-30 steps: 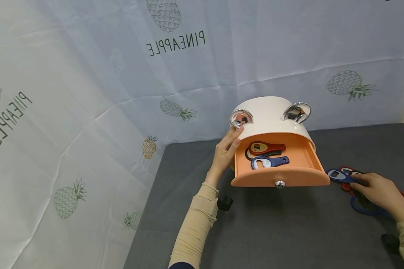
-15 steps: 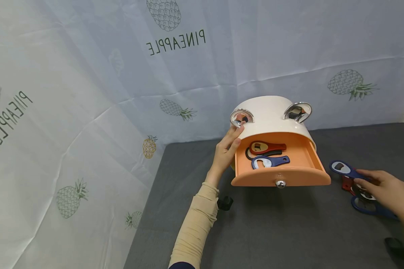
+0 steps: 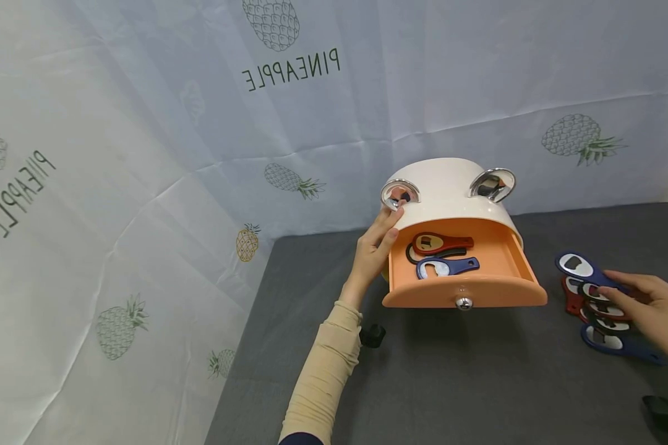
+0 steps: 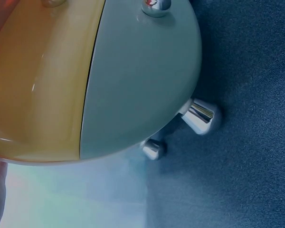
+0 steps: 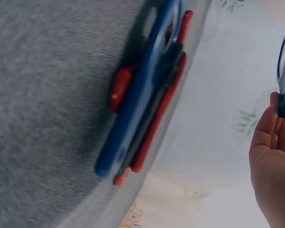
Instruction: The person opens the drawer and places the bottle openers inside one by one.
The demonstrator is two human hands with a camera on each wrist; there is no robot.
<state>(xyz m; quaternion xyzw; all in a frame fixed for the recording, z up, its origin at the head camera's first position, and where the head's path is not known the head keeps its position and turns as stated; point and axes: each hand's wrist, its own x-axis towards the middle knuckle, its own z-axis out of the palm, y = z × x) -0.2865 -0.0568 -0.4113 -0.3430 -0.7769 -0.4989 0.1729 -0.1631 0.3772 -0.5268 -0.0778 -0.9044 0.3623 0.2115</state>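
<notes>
My left hand (image 3: 369, 258) rests its fingers along the left side of a white, rounded mini chest of drawers (image 3: 442, 185), below a silver ear-like knob. Its top orange drawer (image 3: 506, 293) is pulled out and holds a red bottle opener (image 3: 451, 243), a black one and a blue one. Over on the right, my right hand (image 3: 657, 309) pinches a blue bottle opener (image 3: 574, 265) by the handle, thumb and fingers on either side. Beneath it lies a fanned pile of red and black bottle openers (image 3: 607, 310), with another blue opener (image 3: 618, 344) nearest me.
In the left wrist view, a yellow drawer (image 4: 42, 90) and a grey-green drawer (image 4: 137, 85) are closed, above silver legs (image 4: 199, 118). A dark grey cloth (image 3: 467, 389) covers the table. Behind hangs a white curtain (image 3: 356, 173) with pineapple prints.
My right hand has lifted the blue bottle opener off the pile and drawn it to the right, uncovering the openers below. The left hand and the drawer stay put.
</notes>
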